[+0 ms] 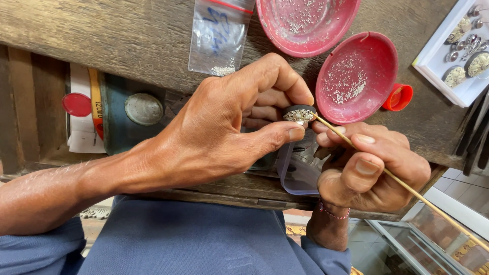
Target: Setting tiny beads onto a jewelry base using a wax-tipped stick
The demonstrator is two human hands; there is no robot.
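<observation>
Your left hand (229,127) pinches the small round setting (299,113) over the worktop's (127,35) near edge; right hand (369,170) grips a thin stick (407,186), tip touching it. Looks like bead-placing w/ grains; next needs steady tip, pick-up from the red dish (356,76) just beyond.

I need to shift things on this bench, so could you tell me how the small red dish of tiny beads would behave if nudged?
The red dish looks thin and light, so it would probably slide easily. Its loose beads would likely scatter or spill if it tipped.
</observation>
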